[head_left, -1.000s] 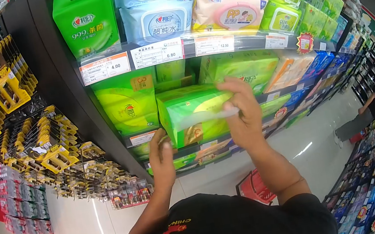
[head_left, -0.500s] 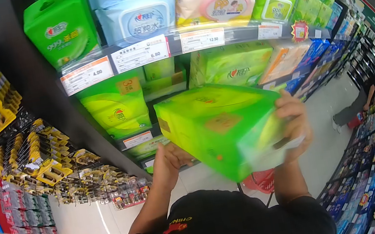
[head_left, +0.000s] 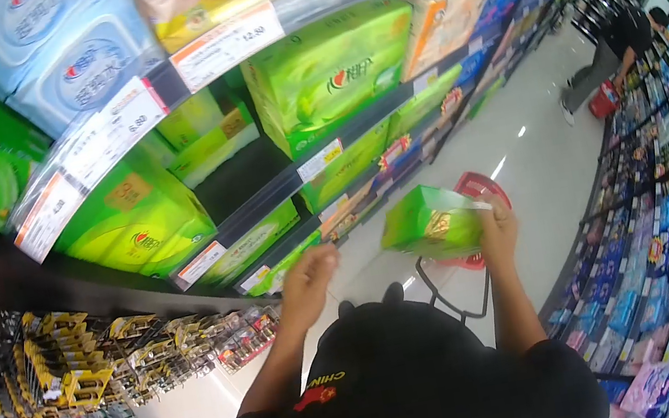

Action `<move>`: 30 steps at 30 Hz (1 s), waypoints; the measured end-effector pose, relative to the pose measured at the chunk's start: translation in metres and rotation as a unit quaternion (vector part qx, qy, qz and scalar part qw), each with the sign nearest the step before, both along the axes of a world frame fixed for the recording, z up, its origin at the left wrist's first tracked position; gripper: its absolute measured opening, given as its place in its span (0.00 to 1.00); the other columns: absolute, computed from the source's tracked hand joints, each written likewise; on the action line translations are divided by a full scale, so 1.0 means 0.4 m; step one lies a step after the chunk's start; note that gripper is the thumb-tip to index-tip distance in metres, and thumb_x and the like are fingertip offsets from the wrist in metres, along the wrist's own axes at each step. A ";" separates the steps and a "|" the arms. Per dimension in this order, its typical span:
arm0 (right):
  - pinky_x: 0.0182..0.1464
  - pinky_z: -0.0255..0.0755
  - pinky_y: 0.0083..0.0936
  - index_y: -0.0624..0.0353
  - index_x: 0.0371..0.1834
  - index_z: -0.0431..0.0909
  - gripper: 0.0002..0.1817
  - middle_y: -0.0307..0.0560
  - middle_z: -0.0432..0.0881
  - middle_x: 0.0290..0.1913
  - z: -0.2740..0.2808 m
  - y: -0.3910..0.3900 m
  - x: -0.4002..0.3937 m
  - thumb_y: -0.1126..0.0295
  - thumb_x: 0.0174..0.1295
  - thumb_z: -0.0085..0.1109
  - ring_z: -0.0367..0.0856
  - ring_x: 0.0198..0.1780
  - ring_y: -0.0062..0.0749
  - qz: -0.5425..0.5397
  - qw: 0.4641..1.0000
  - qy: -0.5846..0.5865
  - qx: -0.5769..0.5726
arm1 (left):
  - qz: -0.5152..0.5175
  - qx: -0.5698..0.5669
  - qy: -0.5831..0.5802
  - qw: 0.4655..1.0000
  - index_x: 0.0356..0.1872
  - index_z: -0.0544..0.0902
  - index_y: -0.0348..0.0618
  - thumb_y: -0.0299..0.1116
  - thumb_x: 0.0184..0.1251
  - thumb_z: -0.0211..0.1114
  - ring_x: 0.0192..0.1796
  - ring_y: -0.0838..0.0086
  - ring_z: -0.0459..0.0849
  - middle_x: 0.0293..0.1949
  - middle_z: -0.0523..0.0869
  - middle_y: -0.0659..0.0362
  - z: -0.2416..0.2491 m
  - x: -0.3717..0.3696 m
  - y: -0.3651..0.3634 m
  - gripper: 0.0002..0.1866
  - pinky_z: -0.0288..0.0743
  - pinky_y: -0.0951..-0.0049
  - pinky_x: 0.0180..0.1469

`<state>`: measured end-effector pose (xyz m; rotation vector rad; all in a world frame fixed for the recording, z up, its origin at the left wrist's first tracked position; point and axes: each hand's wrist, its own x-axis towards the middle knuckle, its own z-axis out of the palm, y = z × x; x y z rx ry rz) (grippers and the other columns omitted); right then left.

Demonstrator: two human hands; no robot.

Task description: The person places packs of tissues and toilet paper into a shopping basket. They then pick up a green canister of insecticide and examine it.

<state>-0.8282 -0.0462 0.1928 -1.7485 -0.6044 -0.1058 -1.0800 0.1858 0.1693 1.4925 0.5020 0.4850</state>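
Observation:
A green tissue pack [head_left: 429,221] hangs from my right hand [head_left: 496,227], whose fingers are closed on the clear wrap at its right end. The pack is over a red basket [head_left: 485,189] with a dark handle, hiding part of it. My left hand [head_left: 311,279] is raised left of the pack, with its fingers curled together and nothing visible in them. It is near the lower shelf edge. On the shelf, green tissue packs [head_left: 337,71] stand beside a dark gap.
Blue wipes packs [head_left: 88,69] sit on the upper shelf above price labels. Hanging yellow-and-black goods [head_left: 74,358] fill a rack at the lower left. Another person [head_left: 625,37] bends by the right-hand shelves, near a red basket [head_left: 604,100]. Tiled floor [head_left: 508,125] runs between the shelves.
The green pack has moved away from the shelf and down over the red basket. My left hand is now apart from it. The view has turned to the right.

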 end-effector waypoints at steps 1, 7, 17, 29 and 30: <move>0.42 0.69 0.30 0.64 0.29 0.79 0.08 0.44 0.82 0.34 -0.063 -0.026 0.014 0.73 0.65 0.56 0.77 0.36 0.32 -0.016 0.997 -0.051 -0.054 | 0.049 0.053 -0.002 0.997 0.52 0.81 0.37 0.36 0.74 0.61 0.46 0.73 0.84 0.46 0.86 0.56 0.014 0.010 0.019 0.15 0.76 0.74 0.49; 0.43 0.71 0.45 0.64 0.29 0.80 0.11 0.56 0.82 0.33 -0.254 -0.184 0.023 0.66 0.60 0.58 0.78 0.38 0.54 -0.108 0.949 -0.136 -0.263 | 0.213 0.427 0.003 0.879 0.53 0.81 0.37 0.29 0.63 0.67 0.58 0.55 0.78 0.55 0.81 0.47 0.152 0.078 0.123 0.17 0.68 0.59 0.63; 0.41 0.75 0.35 0.68 0.31 0.80 0.16 0.57 0.83 0.30 -0.456 -0.459 0.138 0.61 0.60 0.61 0.83 0.34 0.44 -0.245 0.926 0.105 -0.268 | 0.201 0.612 0.252 0.722 0.62 0.75 0.38 0.48 0.65 0.66 0.66 0.51 0.72 0.63 0.76 0.45 0.133 0.191 0.171 0.30 0.62 0.51 0.66; 0.43 0.72 0.45 0.64 0.26 0.79 0.17 0.60 0.80 0.33 -0.557 -0.596 0.511 0.58 0.60 0.56 0.80 0.38 0.55 -0.225 0.936 0.159 -0.217 | 0.175 0.672 0.390 0.604 0.57 0.74 0.32 0.50 0.68 0.64 0.55 0.45 0.76 0.53 0.78 0.42 0.109 0.319 0.121 0.30 0.69 0.49 0.55; 0.43 0.72 0.46 0.64 0.27 0.79 0.17 0.60 0.81 0.33 -0.574 -0.603 0.552 0.59 0.60 0.55 0.80 0.39 0.56 -0.219 0.936 0.155 -0.229 | 0.165 0.675 0.397 0.600 0.57 0.73 0.31 0.49 0.69 0.63 0.54 0.44 0.76 0.52 0.78 0.42 0.108 0.321 0.126 0.29 0.69 0.49 0.54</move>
